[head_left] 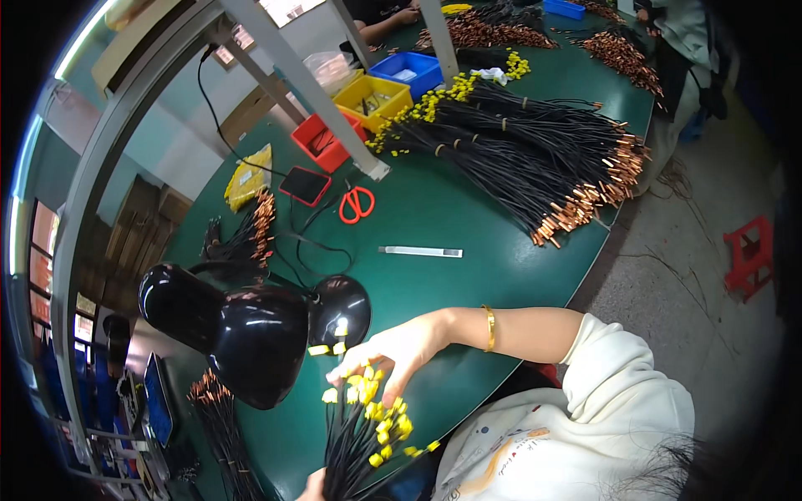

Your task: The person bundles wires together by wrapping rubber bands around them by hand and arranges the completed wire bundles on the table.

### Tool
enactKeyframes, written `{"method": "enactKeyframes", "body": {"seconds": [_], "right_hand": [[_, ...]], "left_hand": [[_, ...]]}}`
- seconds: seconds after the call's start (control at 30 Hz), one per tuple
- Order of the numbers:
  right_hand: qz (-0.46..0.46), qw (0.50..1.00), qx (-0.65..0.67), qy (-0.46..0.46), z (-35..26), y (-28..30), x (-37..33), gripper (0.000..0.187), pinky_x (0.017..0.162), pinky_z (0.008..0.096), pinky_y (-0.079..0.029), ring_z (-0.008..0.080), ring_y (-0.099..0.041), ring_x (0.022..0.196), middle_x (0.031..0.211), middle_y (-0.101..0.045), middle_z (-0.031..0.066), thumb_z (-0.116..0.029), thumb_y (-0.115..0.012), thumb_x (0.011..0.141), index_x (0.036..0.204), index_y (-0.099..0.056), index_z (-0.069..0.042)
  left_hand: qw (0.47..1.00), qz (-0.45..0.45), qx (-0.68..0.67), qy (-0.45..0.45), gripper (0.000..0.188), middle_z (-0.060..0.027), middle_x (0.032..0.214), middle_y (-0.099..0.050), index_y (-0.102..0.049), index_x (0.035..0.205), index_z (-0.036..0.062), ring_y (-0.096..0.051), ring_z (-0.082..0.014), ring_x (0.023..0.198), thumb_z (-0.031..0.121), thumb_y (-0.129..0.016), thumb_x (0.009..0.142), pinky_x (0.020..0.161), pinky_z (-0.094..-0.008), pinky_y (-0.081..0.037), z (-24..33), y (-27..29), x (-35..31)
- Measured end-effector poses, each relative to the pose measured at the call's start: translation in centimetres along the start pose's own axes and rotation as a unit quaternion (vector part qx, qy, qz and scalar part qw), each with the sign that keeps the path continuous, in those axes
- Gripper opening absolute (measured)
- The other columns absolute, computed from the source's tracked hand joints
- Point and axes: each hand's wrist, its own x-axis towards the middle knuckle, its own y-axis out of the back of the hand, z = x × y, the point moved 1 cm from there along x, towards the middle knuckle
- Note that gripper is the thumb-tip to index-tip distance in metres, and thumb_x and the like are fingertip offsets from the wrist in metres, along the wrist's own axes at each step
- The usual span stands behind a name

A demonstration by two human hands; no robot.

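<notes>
A bundle of black wires (341, 442) with small yellow connectors (364, 390) on its upper ends stands at the near edge of the table. My left hand (313, 487), partly cut off by the lower edge, is closed around the lower part of this bundle. From above, my right hand (399, 349) curls its fingers and thumb round the yellow ends, with connectors showing between them. A gold bracelet (489, 327) is on my right wrist. Just beyond my right fingertips, a few yellow connectors stick up before the black desk lamp (259, 334).
A large pile of copper-tipped black wires (535, 159) lies at the far right. Orange-handled scissors (357, 204), a white-and-grey strip-shaped tool (420, 250) and a phone (305, 185) rest on the green table (468, 292). Red, yellow and blue bins (373, 98) stand behind a metal frame post. Another person's hand (405, 17) shows far back.
</notes>
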Motion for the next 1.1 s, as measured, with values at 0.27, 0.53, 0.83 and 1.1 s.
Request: {"method": "enactKeyframes", "body": {"seconds": [0.27, 0.53, 0.83, 1.1], "right_hand": [[0.145, 0.941, -0.307, 0.007, 3.8, -0.1, 0.8, 0.04, 0.077, 0.0341, -0.044, 0.0258, -0.055, 0.089, 0.094, -0.057, 0.015, -0.024, -0.06, 0.07, 0.102, -0.057, 0.0], [0.116, 0.951, -0.277, 0.073, 3.7, -0.9, 1.1, 0.031, 0.076, 0.0339, -0.044, 0.0248, -0.056, 0.087, 0.092, -0.058, 0.0119, -0.023, -0.057, 0.077, 0.101, -0.056, -0.003], [0.084, 0.984, -0.158, -0.017, 4.3, -2.4, 1.6, 0.032, 0.075, 0.031, -0.047, 0.0207, -0.06, 0.081, 0.089, -0.061, 0.013, -0.021, -0.058, 0.075, 0.1, -0.058, -0.001], [0.096, 0.963, 0.226, -0.109, 4.2, -4.2, 2.3, 0.056, 0.088, 0.0268, -0.037, 0.0127, -0.048, 0.1, 0.107, -0.053, 0.0055, -0.028, -0.061, 0.078, 0.122, -0.039, 0.0]], "left_hand": [[0.925, 0.145, 0.222, -0.274, 0.029, -0.0116, 0.107, -0.052, -0.058, 0.1, 0.0223, -0.047, -0.0285, 0.105, 0.011, -0.048, 0.075, 0.086, -0.0406, -0.037, -0.5, 2.1, 3.0], [0.99, 0.066, -0.119, 0.02, 0.042, -0.0097, 0.065, -0.052, -0.048, 0.102, 0.0006, -0.053, -0.0228, 0.058, 0.022, -0.067, 0.07, 0.057, -0.0332, -0.042, -3.8, -3.9, 8.9], [0.81, 0.088, -0.571, 0.103, 0.037, -0.0025, 0.07, -0.049, -0.034, 0.098, 0.0014, -0.05, -0.0089, 0.068, -0.005, -0.058, 0.071, 0.062, -0.0187, -0.04, -4.8, -10.4, 11.9], [0.79, 0.012, -0.613, 0.024, 0.056, -0.0084, 0.088, -0.048, -0.027, 0.11, 0.0041, -0.05, -0.0135, 0.084, -0.013, -0.057, 0.066, 0.074, -0.0244, -0.042, -2.8, -7.7, 5.9]]}}
